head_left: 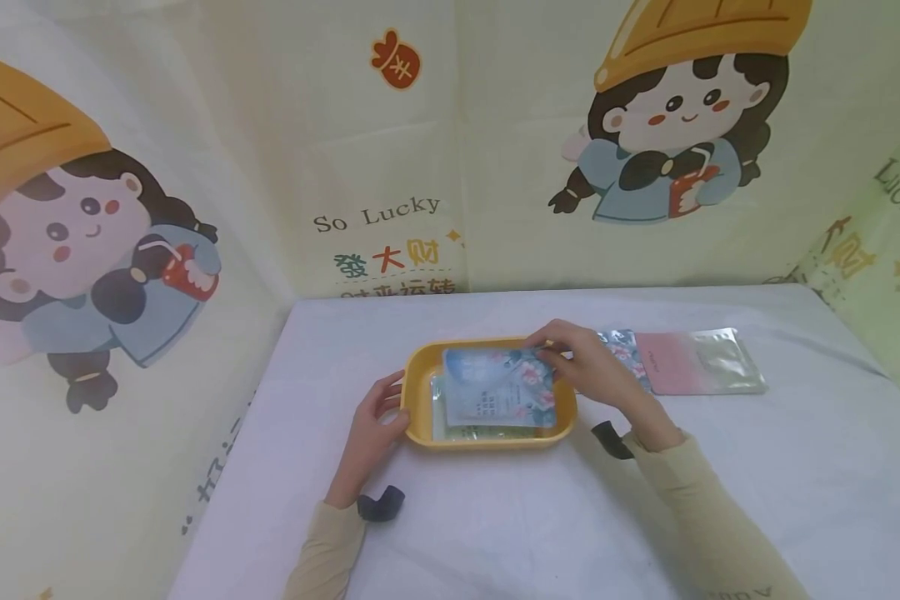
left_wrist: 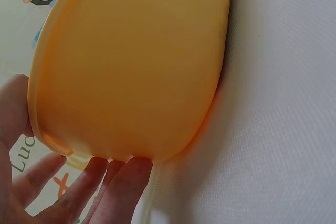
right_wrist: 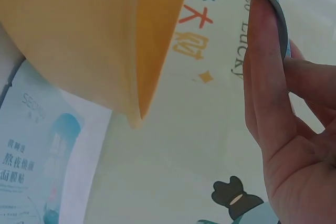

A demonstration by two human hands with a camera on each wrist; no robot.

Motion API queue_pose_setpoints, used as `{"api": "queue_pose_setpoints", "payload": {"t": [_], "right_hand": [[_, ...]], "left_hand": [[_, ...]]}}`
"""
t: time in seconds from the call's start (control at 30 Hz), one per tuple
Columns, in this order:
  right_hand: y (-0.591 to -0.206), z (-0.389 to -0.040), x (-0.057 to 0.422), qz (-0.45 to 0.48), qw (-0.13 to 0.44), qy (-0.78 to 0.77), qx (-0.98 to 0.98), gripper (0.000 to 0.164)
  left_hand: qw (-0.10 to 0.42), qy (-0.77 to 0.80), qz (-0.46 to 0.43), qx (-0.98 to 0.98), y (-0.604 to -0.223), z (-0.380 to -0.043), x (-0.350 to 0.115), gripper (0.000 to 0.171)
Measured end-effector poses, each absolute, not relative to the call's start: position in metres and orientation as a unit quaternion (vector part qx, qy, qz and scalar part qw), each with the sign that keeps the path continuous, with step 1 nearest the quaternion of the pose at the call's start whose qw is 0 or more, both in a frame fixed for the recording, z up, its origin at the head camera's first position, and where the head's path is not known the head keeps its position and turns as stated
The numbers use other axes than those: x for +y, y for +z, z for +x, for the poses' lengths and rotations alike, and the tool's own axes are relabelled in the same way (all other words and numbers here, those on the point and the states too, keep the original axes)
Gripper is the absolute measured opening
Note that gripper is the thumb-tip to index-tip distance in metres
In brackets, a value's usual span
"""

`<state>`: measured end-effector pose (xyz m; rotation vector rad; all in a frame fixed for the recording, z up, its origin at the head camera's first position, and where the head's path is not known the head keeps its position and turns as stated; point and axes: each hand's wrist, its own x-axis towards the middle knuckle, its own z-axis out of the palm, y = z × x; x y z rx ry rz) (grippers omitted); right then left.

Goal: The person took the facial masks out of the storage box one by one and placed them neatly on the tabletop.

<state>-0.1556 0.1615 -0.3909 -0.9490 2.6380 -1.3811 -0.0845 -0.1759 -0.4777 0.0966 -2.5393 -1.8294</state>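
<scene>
My right hand (head_left: pixel 591 365) is pinching the floral sachet (head_left: pixel 487 390), left hand (head_left: pixel 373 429) gripping the yellow tray's (head_left: pixel 421 402) left edge. Early release is risking misplacement.

Cream backdrop (head_left: pixel 525 250) printed with 2 cartoon figures (head_left: pixel 678 125) stands behind white-covered table (head_left: pixel 510 525).

Our head cam: up high, well back, facing forward and down at table (head_left: pixel 495 517) and backdrop (head_left: pixel 525 258). Our wrist cams: way closer, low, turned sideways; both share yellow tray (head_left: pixel 418 408) and backdrop.
</scene>
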Motion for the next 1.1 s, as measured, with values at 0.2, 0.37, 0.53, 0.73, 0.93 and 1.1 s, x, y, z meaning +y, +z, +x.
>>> {"api": "queue_pose_setpoints", "payload": {"t": [0.2, 0.37, 0.53, 0.73, 0.93, 1.1], "right_hand": [[-0.387, -0.154, 0.168, -0.302, 0.005, -0.448, 0.842, 0.026], [-0.383, -0.154, 0.174, -0.302, -0.017, -0.443, 0.844, 0.025], [-0.381, -0.153, 0.182, -0.298, -0.013, -0.446, 0.844, 0.025], [-0.378, -0.15, 0.191, -0.289, 0.001, -0.45, 0.845, 0.026], [-0.376, -0.146, 0.197, -0.275, 0.017, -0.449, 0.85, 0.025], [-0.374, -0.145, 0.204, -0.277, 0.003, -0.436, 0.857, 0.025]], "left_hand": [[0.008, -0.582, 0.032, -0.812, -0.476, -0.083, -0.176, 0.06], [-0.004, -0.578, 0.039, -0.815, -0.466, -0.079, -0.174, 0.06], [-0.017, -0.571, 0.043, -0.819, -0.44, -0.07, -0.166, 0.06], [-0.016, -0.564, 0.045, -0.824, -0.447, -0.072, -0.168, 0.061], [-0.004, -0.573, 0.043, -0.819, -0.472, -0.081, -0.176, 0.061], [0.006, -0.573, 0.03, -0.819, -0.477, -0.081, -0.18, 0.061]]}}
